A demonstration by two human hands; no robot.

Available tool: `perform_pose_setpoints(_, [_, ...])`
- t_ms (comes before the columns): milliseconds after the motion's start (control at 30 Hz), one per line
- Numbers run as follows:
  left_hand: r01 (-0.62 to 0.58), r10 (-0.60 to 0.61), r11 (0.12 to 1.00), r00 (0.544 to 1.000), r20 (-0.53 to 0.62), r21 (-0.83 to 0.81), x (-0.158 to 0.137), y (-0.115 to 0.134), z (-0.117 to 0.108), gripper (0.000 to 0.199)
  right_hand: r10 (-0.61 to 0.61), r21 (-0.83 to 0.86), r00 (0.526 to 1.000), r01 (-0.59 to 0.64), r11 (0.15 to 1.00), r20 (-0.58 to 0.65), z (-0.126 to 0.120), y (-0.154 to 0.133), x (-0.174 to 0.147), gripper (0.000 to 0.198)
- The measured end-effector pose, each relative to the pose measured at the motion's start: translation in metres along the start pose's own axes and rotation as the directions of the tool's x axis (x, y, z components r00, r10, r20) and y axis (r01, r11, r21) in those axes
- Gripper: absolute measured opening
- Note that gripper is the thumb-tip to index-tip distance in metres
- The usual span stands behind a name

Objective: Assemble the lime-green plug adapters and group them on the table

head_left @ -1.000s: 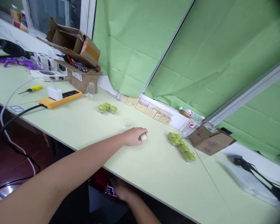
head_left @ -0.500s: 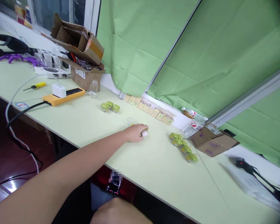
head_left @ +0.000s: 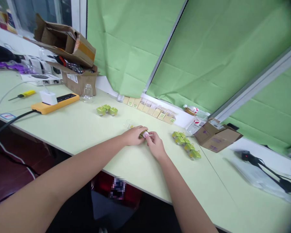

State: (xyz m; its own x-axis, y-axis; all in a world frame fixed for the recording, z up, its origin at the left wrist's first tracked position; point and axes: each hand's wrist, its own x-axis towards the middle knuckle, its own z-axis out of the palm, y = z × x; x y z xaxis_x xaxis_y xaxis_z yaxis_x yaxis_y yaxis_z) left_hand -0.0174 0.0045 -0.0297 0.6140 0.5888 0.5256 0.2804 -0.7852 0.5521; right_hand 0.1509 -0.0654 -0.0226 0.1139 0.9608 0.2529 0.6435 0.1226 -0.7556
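Observation:
My left hand (head_left: 133, 136) is over the middle of the table, its fingers closed around a small green box-like piece (head_left: 142, 133). A white part (head_left: 145, 133) shows at the piece's right side. Fingers of my right hand (head_left: 156, 145) pinch at that white part; its exact kind is too small to make out. Just behind my left hand lies a clear plastic cup (head_left: 129, 124). Several clear cups with green lids and loops (head_left: 185, 144) stand right of my hands, and a smaller cluster of green-lidded cups (head_left: 106, 110) stands to the left.
Small beige cartons (head_left: 150, 108) line the wall. An orange power strip (head_left: 60, 103) with a white plug, a yellow screwdriver (head_left: 26, 94), a clear jar (head_left: 88, 94) and open cardboard boxes (head_left: 79, 81) occupy the left. Another cardboard box (head_left: 215, 136) and a black cable (head_left: 262, 165) are right.
My right hand has risen from below the table edge and taken hold of the white part beside my left hand. The whole view has shifted slightly.

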Motion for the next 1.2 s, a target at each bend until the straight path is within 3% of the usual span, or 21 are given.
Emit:
perform_pose_setpoints(367, [-0.090,0.090,0.995,0.996,0.015,0.051,0.001,0.017,0.001,0.051,0.077,0.275,0.997,-0.069,0.959,-0.017,-0.001,0.010,0.008,0.047])
perform_pose_setpoints(500, [-0.100,0.100,0.995,0.995,-0.006,-0.015,0.003,0.017,0.000,0.050,0.111,0.359,0.993,-0.091,0.929,-0.035,0.001,0.004,0.008,0.046])
perform_pose_setpoints(767, [-0.120,0.115,0.982,0.992,-0.041,-0.144,0.007,0.018,0.002,0.056,0.172,0.285,0.940,-0.085,0.955,-0.296,0.015,-0.004,0.010,0.032])
perform_pose_setpoints(1200, [-0.064,0.049,0.972,0.996,-0.073,-0.228,0.011,0.019,0.011,0.056,0.246,0.344,0.904,-0.121,0.931,-0.350,0.020,-0.006,0.008,0.033])
